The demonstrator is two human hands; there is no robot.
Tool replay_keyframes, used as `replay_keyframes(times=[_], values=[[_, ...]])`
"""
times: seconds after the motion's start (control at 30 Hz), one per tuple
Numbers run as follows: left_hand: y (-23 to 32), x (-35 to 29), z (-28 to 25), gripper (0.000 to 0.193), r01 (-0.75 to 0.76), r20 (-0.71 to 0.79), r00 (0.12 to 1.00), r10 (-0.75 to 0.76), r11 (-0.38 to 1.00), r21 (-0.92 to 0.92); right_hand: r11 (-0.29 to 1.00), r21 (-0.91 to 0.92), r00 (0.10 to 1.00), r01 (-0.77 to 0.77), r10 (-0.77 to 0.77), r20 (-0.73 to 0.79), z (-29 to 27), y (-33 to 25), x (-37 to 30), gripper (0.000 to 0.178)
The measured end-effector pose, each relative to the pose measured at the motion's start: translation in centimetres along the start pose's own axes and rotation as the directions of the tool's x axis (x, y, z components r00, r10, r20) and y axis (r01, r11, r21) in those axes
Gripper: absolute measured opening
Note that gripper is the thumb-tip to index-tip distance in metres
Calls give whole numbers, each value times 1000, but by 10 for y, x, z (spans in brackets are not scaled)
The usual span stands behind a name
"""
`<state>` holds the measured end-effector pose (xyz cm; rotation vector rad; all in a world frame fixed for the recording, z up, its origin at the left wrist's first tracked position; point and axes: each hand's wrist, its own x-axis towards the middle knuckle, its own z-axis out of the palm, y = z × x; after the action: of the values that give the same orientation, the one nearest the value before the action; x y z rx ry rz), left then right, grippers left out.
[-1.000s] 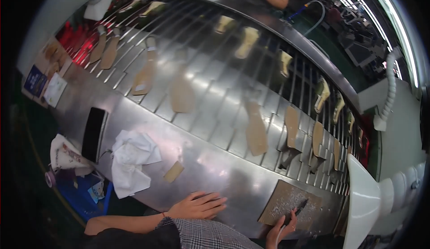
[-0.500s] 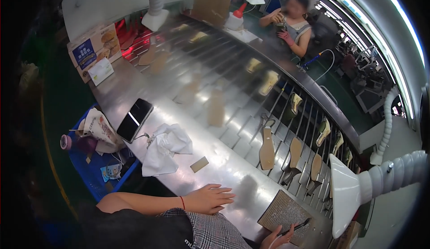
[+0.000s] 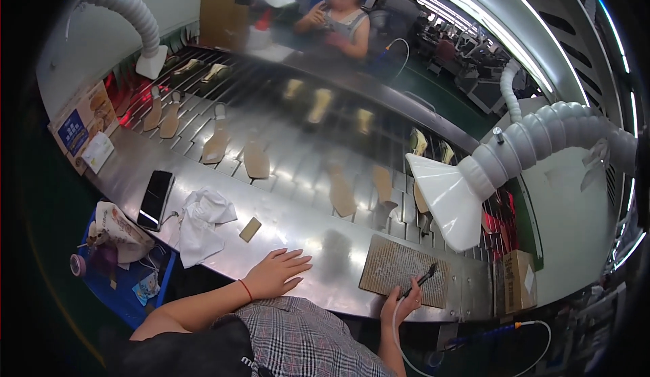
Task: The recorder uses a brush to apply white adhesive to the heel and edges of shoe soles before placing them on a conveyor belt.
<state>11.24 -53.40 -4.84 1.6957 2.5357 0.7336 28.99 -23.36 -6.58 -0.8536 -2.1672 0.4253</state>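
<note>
My left hand (image 3: 276,273) lies flat on the steel ledge of the conveyor (image 3: 318,258), fingers stretched and holding nothing. A small tan block (image 3: 250,229) sits just beyond its fingertips. My right hand (image 3: 406,301) is closed around a black pen-shaped tool (image 3: 424,277) with a thin white hose trailing from it. The tool's dark tip is over a brown, pale-streaked pad (image 3: 386,268) at the ledge's near edge; whether it touches cannot be made out. Tan shoe soles (image 3: 256,159) lie on the conveyor slats, some with heels. Yellowish shoe uppers (image 3: 320,106) line its far side.
A white cloth (image 3: 205,218), a phone (image 3: 156,199) and a printed carton (image 3: 84,123) rest along the ledge. At lower left is a blue bin (image 3: 118,294). A white duct hood (image 3: 447,201) hangs at right, above a cardboard box (image 3: 519,282). Across the conveyor a person (image 3: 345,21) handles something.
My view has swung right, so the scene sits further left. More of my right hand and the pad shows. My left hand stays flat; the right still holds the tool.
</note>
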Motion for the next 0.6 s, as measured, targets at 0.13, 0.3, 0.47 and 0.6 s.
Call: replay_keyframes(times=[0.13,0.3,0.47,0.6], values=[[0,0,-2,44,9,-12,1000,-9,1000,15,1000,5,1000,7,-7,4,2,-1,-1,52],[-3,0,-1,46,5,-30,1000,-5,1000,-17,1000,5,1000,12,-12,3,4,-2,-2,51],[-5,-1,2,46,2,-40,999,-3,1000,-14,1000,4,1000,13,-13,12,5,-3,-1,52],[-6,-2,3,45,-1,-53,999,-1,1000,-26,999,32,1000,6,-6,24,6,-4,-1,52]])
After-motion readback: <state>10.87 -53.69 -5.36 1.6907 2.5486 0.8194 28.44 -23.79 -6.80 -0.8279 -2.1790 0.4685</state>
